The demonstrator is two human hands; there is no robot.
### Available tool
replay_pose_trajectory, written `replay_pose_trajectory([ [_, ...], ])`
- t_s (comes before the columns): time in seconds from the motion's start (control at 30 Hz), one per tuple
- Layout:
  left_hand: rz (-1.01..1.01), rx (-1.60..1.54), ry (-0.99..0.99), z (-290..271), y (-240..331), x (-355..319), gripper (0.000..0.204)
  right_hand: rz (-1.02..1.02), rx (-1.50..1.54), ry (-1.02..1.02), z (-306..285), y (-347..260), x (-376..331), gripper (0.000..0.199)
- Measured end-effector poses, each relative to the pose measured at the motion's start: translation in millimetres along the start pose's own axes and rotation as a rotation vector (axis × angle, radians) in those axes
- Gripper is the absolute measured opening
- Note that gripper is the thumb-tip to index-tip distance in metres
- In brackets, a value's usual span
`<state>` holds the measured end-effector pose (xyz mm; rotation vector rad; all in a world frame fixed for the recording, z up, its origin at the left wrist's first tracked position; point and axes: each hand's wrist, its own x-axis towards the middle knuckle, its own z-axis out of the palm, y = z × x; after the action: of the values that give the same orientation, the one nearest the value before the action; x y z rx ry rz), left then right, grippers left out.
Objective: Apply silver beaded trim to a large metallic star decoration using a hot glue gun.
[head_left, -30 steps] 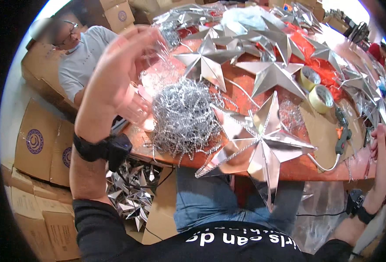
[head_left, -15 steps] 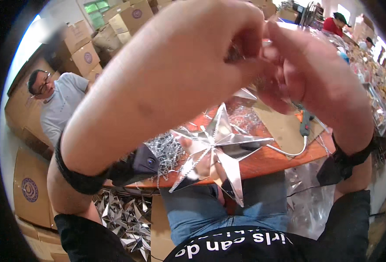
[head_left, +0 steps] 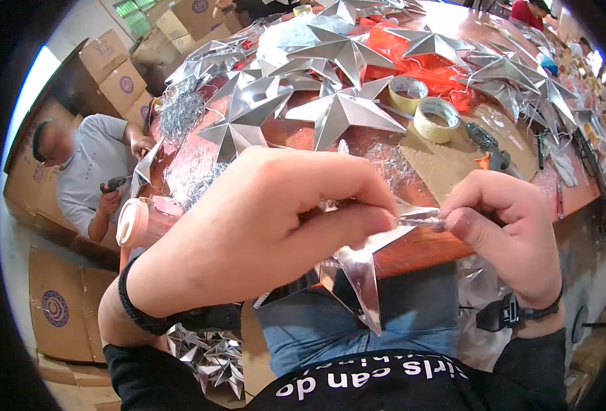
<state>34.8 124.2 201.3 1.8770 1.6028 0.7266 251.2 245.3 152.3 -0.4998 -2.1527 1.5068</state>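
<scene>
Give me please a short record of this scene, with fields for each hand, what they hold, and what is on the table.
left hand: raised close to the camera, fingers pinching a silver foil star
right hand: pinches the same star from the other side
silver foil star: held between both hands, above the lap, one point hanging down
table: reddish wood, crowded
on table: finished silver stars, two tape rolls, glue gun, silver tinsel
nearby: a seated person at left, cardboard boxes

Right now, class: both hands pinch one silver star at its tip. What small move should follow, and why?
Probably press the tip's seam flatter. The left hand and right hand pinch one point of the silver star between fingertips, with the other points hanging loose below.
</scene>
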Motion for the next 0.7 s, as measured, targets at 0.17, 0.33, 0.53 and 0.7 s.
replay_pose_trajectory([
  [0.17, -0.266, -0.120, 0.003, -3, -9, -13, 0.008, 0.012, 0.040, 0.080, 13, 17, -3, 0.028],
  [0.33, -0.416, -0.282, 0.112, -3, -20, -34, 0.010, -0.022, 0.011, 0.075, 22, 25, 1, 0.030],
  [0.53, -0.297, -0.252, 0.189, -9, -29, -55, 0.009, 0.017, 0.196, 0.099, 35, 32, 4, 0.032],
  [0.7, -0.407, -0.275, 0.262, -16, -36, -63, 0.009, 0.004, 0.233, 0.193, 38, 37, 0, 0.018],
])
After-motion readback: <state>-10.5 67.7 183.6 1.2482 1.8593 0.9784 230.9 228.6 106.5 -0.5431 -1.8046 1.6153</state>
